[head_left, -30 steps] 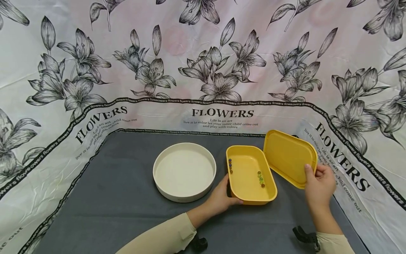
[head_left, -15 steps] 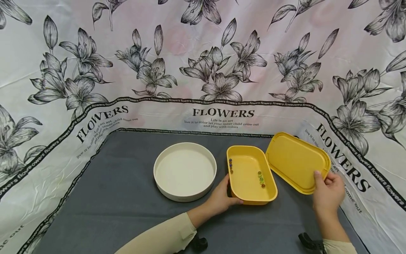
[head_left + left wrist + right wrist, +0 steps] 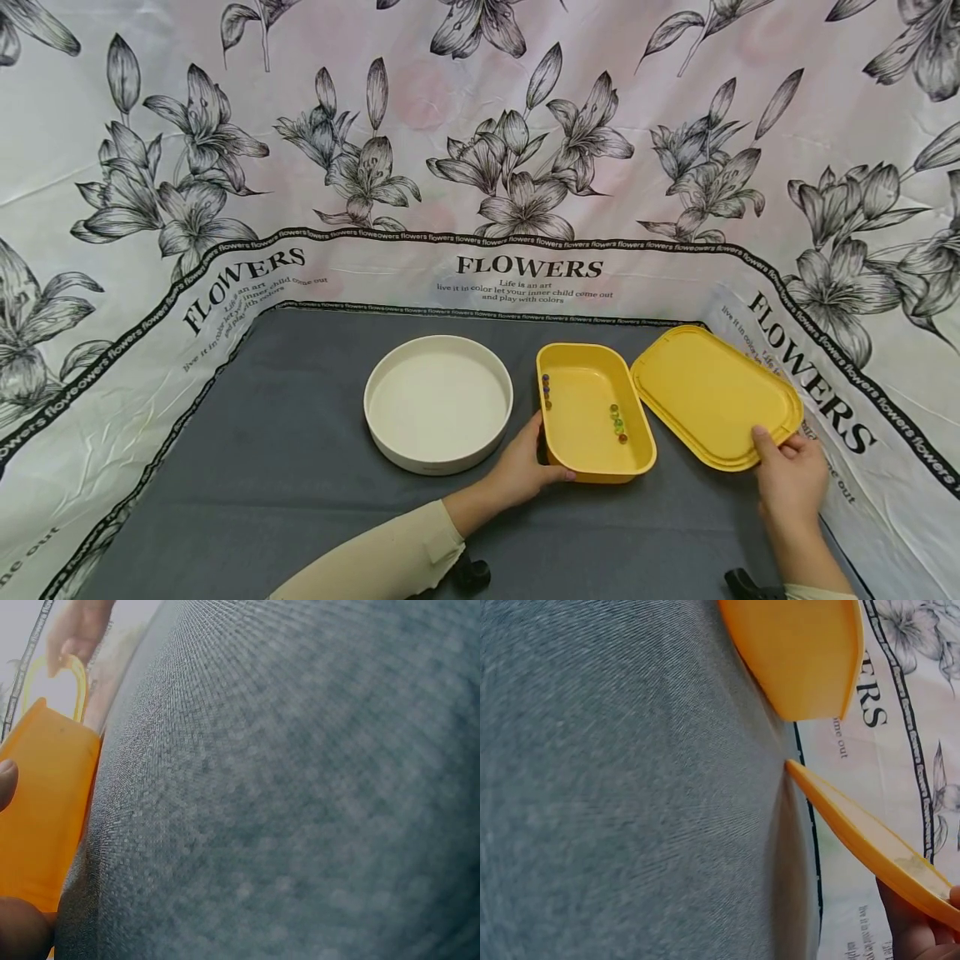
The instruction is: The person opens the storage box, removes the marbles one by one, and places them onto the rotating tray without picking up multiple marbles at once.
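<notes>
**Lid off the box, held tilted to one side**

Step in hand, by my reading: setting the yellow lid [image 3: 716, 396] down on the grey cloth [image 3: 247, 467], right of the yellow box [image 3: 581, 417]. My right hand [image 3: 795, 479] pinches the lid at its near right edge, thumb on the upper face; that end is raised, and the left end slopes down close beside the box. Whether the low edge touches the cloth I can't say for sure — the right wrist view is soft there.

My left hand [image 3: 521, 471] grips the box at its near left corner. Box sits upright on the cloth; inside are two short rows of small beads [image 3: 618, 423], one along the left wall, one nearer the right. A white round dish [image 3: 438, 404] stands just left of the box.

Next move, I judge: lower the raised end until the lid lies flat, minding the printed fabric [image 3: 405, 271], then let go — left hand steadying the box so a nudge doesn't scatter the rows.
</notes>
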Action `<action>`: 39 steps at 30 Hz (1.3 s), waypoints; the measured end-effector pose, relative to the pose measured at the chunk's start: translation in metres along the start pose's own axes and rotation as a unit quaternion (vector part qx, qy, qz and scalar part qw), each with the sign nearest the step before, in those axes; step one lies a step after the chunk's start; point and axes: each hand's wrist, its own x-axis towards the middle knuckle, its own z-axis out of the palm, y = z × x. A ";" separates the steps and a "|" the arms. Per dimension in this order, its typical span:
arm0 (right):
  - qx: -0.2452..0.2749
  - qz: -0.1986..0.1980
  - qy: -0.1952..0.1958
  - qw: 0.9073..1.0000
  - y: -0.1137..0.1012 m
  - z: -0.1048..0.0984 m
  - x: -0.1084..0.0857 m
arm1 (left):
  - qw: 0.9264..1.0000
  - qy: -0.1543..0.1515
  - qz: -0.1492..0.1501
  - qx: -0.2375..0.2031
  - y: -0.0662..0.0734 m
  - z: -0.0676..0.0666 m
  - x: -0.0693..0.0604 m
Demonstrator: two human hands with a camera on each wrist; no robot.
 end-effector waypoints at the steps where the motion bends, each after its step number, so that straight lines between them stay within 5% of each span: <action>1: -0.001 0.011 -0.003 1.000 0.001 -0.002 0.001 | 1.000 0.000 0.000 0.001 0.000 0.000 0.000; 14: 0.040 0.099 -0.006 0.994 0.015 -0.013 0.013 | 1.000 0.002 -0.007 0.013 -0.002 0.002 0.001; 25: 0.109 0.214 -0.038 0.970 0.022 -0.018 0.021 | 1.000 -0.005 -0.001 0.004 -0.001 0.001 0.001; 31: 0.115 0.247 -0.040 0.961 0.021 -0.018 0.024 | 1.000 -0.005 0.000 0.008 -0.001 -0.001 0.002; 39: 0.124 0.282 -0.093 0.947 0.023 -0.023 0.027 | 1.000 -0.004 -0.001 0.004 -0.002 -0.002 0.002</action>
